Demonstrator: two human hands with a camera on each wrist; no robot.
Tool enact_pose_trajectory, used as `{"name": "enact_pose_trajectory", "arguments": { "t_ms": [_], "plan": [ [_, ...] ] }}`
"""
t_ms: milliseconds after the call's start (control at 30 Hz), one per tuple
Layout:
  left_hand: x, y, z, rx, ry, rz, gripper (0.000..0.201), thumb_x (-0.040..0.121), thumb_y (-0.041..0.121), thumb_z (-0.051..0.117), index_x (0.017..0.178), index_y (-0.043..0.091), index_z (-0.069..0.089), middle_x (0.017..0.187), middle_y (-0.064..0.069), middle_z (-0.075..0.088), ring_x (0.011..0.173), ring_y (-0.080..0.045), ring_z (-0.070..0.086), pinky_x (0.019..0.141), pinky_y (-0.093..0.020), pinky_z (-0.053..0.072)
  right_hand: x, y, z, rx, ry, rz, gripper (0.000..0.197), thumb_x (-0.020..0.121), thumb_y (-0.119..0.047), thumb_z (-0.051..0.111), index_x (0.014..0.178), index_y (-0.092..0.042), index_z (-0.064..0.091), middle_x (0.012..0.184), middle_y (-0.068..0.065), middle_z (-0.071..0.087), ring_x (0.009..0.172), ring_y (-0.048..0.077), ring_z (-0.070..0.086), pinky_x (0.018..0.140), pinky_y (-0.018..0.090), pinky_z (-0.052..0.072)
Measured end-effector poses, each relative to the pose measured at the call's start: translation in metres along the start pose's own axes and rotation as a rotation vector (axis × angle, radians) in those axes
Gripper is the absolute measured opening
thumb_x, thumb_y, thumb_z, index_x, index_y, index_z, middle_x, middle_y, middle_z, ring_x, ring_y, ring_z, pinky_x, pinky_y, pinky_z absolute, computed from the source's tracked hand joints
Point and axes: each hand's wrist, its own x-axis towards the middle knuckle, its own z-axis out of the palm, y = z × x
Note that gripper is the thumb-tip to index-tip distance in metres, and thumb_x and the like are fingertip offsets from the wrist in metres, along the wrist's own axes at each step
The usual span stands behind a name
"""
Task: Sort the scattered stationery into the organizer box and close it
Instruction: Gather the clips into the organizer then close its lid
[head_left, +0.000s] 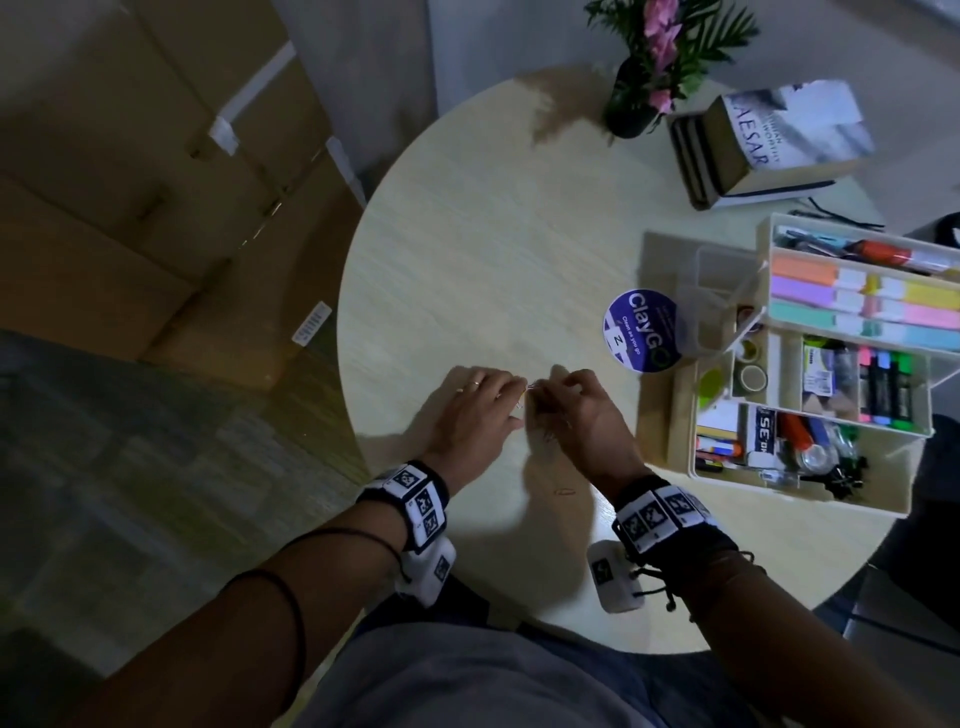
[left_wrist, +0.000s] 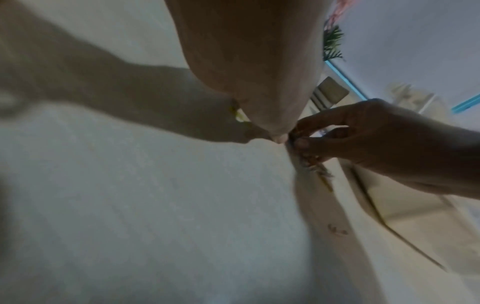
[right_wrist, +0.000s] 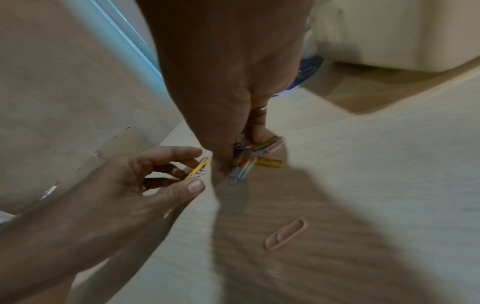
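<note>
On the round pale table (head_left: 467, 249) my two hands meet fingertip to fingertip. My right hand (head_left: 545, 395) grips a bunch of coloured paper clips (right_wrist: 246, 160), which hangs from its fingers just above the tabletop. My left hand (head_left: 514, 397) pinches a yellow paper clip (right_wrist: 198, 167) with a pale one, right beside that bunch. A single pink paper clip (right_wrist: 285, 234) lies loose on the table near my right wrist, and shows in the head view as the pink clip (head_left: 565, 490). The white organizer box (head_left: 767, 244) stands open at the right, filled with sticky notes, markers and pens.
A round blue ClayGo sticker (head_left: 644, 332) and a clear plastic tub (head_left: 722, 306) sit between my hands and the box. A stack of books (head_left: 769, 145) and a potted flower (head_left: 639, 104) stand at the far side. Cardboard boxes (head_left: 156, 182) are on the floor to the left.
</note>
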Motion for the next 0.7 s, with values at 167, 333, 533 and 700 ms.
{"name": "enact_pose_trajectory", "arguments": {
  "t_ms": [167,333,533,700],
  "plan": [
    [0.023,0.010,0.000,-0.016,-0.062,-0.125,0.023,0.096,0.005,0.064,0.118,0.009,0.071,0.105,-0.010,0.063,0.094,-0.031,0.062,0.074,-0.039,0.053,0.011,0.006,0.006,0.068,-0.105,0.150,0.021,0.093,-0.023,0.067,0.114,-0.024,0.071,0.096,-0.001,0.065,0.082,0.017,0.063,0.078,0.034,0.057],
    [0.030,0.012,-0.004,-0.088,-0.056,-0.187,0.021,0.101,0.005,0.056,0.111,0.006,0.074,0.105,-0.012,0.065,0.090,-0.031,0.065,0.074,-0.037,0.054,0.009,0.001,-0.004,0.125,-0.071,0.142,0.009,0.089,-0.009,0.071,0.093,-0.014,0.078,0.084,0.002,0.072,0.072,0.018,0.064,0.072,0.031,0.052],
    [0.030,0.001,-0.011,-0.308,0.024,-0.230,0.020,0.097,0.004,0.065,0.112,0.003,0.077,0.103,-0.018,0.072,0.094,-0.032,0.068,0.082,-0.034,0.054,-0.009,0.006,-0.020,0.166,0.018,0.188,0.019,0.088,-0.011,0.076,0.071,-0.016,0.072,0.060,-0.012,0.056,0.058,0.003,0.055,0.058,0.015,0.036],
    [0.034,0.009,-0.019,-0.444,0.110,-0.237,0.015,0.092,0.003,0.072,0.105,0.007,0.081,0.097,-0.012,0.077,0.089,-0.025,0.072,0.082,-0.034,0.058,-0.029,0.016,-0.044,0.230,0.097,0.178,0.025,0.091,-0.014,0.074,0.069,-0.016,0.062,0.061,-0.004,0.058,0.056,0.016,0.053,0.055,0.038,0.048]
  ]
}}
